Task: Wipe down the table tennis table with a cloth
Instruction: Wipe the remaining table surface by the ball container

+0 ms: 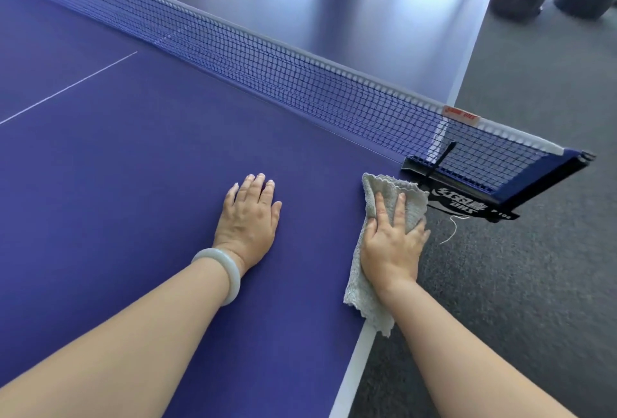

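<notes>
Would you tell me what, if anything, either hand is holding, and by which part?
Nothing is gripped. The right hand presses flat on the middle of the cloth; the left hand rests flat on the table.

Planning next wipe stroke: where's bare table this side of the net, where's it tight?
Bare: the table left of the left hand, up to the net; also the strip between the hands. Tight: right hand and cloth beside the net clamp.
</notes>
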`<action>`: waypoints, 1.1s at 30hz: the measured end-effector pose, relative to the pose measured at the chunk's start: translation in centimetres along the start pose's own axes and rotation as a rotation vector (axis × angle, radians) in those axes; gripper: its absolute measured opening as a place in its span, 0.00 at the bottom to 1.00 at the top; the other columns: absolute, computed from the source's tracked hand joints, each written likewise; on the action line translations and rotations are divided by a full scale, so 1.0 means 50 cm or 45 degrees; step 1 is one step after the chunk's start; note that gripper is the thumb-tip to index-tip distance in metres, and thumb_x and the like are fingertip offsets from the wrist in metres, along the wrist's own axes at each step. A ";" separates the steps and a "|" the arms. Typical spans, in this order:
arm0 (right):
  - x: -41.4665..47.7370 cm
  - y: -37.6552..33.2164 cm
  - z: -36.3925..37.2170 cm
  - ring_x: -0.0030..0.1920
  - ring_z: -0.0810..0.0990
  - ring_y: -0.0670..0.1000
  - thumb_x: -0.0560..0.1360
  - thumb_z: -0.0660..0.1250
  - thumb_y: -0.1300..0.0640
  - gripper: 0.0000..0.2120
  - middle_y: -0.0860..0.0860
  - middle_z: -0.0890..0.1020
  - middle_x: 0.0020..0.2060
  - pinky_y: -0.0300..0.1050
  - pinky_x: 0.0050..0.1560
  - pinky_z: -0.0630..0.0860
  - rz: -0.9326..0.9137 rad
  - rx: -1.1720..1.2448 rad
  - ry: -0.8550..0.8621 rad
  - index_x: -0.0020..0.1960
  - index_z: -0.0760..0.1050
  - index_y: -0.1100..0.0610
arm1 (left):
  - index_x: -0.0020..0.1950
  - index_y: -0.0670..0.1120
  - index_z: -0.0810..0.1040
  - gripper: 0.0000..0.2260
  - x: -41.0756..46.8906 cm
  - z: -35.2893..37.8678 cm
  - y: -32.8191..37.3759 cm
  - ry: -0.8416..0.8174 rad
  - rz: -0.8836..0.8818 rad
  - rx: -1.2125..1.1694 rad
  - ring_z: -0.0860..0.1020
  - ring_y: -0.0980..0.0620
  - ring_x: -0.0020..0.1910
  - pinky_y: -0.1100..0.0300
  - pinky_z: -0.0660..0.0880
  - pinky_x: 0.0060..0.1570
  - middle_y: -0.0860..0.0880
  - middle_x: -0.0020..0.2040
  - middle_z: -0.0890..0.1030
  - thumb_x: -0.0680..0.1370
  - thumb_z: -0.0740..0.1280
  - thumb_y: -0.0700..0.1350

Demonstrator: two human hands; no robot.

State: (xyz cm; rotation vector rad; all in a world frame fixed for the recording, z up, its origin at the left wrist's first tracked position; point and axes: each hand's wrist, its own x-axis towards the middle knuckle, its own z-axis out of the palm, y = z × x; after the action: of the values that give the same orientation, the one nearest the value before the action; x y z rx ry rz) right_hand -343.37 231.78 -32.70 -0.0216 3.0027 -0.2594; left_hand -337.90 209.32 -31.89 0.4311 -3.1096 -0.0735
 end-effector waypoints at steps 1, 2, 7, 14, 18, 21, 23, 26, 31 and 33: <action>0.002 -0.001 -0.002 0.77 0.45 0.71 0.84 0.43 0.45 0.26 0.50 0.41 0.81 0.68 0.76 0.42 0.000 -0.020 0.002 0.79 0.40 0.39 | 0.81 0.45 0.54 0.25 -0.015 -0.001 -0.004 -0.007 -0.008 -0.008 0.50 0.48 0.80 0.50 0.45 0.78 0.46 0.81 0.54 0.85 0.46 0.52; 0.004 -0.002 -0.003 0.77 0.43 0.72 0.83 0.43 0.45 0.26 0.50 0.41 0.81 0.70 0.75 0.41 0.002 -0.043 -0.005 0.79 0.40 0.39 | 0.81 0.46 0.53 0.25 -0.040 -0.003 -0.010 -0.023 -0.008 -0.010 0.50 0.48 0.80 0.49 0.45 0.78 0.47 0.81 0.53 0.85 0.45 0.53; 0.007 -0.009 -0.006 0.77 0.36 0.70 0.82 0.41 0.45 0.27 0.53 0.37 0.80 0.73 0.69 0.31 -0.016 -0.264 0.057 0.80 0.40 0.42 | 0.79 0.47 0.61 0.29 -0.257 -0.022 -0.111 -0.052 -0.120 -0.019 0.60 0.45 0.78 0.40 0.57 0.75 0.45 0.79 0.61 0.81 0.40 0.56; -0.106 -0.138 0.020 0.80 0.39 0.51 0.84 0.43 0.50 0.28 0.53 0.42 0.80 0.52 0.78 0.36 -0.440 -0.001 -0.030 0.81 0.41 0.57 | 0.79 0.42 0.60 0.32 -0.501 -0.014 -0.219 -0.012 -0.452 -0.071 0.60 0.43 0.77 0.38 0.57 0.74 0.44 0.79 0.60 0.83 0.39 0.59; -0.271 -0.223 0.059 0.79 0.38 0.44 0.82 0.45 0.43 0.30 0.46 0.43 0.79 0.48 0.78 0.35 -1.155 0.055 -0.148 0.81 0.45 0.52 | 0.80 0.45 0.57 0.31 -0.492 -0.023 -0.208 -0.017 -0.487 -0.108 0.55 0.46 0.79 0.41 0.54 0.76 0.47 0.80 0.55 0.80 0.42 0.57; -0.241 -0.177 0.046 0.79 0.46 0.41 0.85 0.51 0.48 0.24 0.42 0.54 0.78 0.45 0.79 0.42 -1.381 0.140 -0.176 0.80 0.55 0.49 | 0.80 0.46 0.56 0.30 -0.497 -0.018 -0.217 0.003 -0.480 -0.139 0.52 0.48 0.80 0.43 0.51 0.77 0.48 0.80 0.54 0.80 0.41 0.57; -0.201 -0.150 0.035 0.79 0.51 0.42 0.86 0.53 0.53 0.22 0.41 0.57 0.77 0.42 0.79 0.42 -1.169 0.220 -0.111 0.79 0.59 0.49 | 0.80 0.47 0.56 0.30 -0.497 -0.012 -0.219 0.032 -0.475 -0.178 0.51 0.49 0.80 0.45 0.49 0.78 0.49 0.81 0.54 0.80 0.41 0.57; -0.231 -0.179 0.039 0.78 0.52 0.41 0.86 0.51 0.56 0.20 0.44 0.61 0.78 0.37 0.77 0.39 -0.801 0.437 -0.078 0.77 0.64 0.50 | 0.81 0.49 0.53 0.26 -0.496 -0.002 -0.221 0.038 -0.496 -0.196 0.47 0.51 0.80 0.48 0.44 0.79 0.50 0.81 0.51 0.84 0.44 0.55; -0.436 -0.154 0.055 0.76 0.60 0.38 0.84 0.58 0.57 0.15 0.41 0.70 0.72 0.36 0.77 0.47 -1.589 0.524 -0.531 0.68 0.76 0.50 | 0.80 0.47 0.55 0.23 -0.499 -0.027 -0.213 0.019 -0.570 -0.474 0.46 0.52 0.80 0.55 0.40 0.78 0.50 0.81 0.50 0.85 0.54 0.44; -0.449 -0.093 0.015 0.73 0.63 0.34 0.84 0.59 0.57 0.14 0.40 0.75 0.69 0.29 0.73 0.54 -1.366 0.718 -0.877 0.63 0.80 0.44 | 0.78 0.45 0.63 0.21 -0.523 -0.053 -0.183 0.017 -0.654 -0.744 0.50 0.53 0.80 0.59 0.46 0.76 0.50 0.81 0.56 0.84 0.55 0.41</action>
State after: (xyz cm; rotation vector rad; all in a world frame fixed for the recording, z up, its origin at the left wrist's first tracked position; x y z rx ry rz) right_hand -320.99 227.63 -29.82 -1.3314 1.8792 -0.9269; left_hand -310.24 207.53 -29.56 1.1482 -2.6816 -0.9278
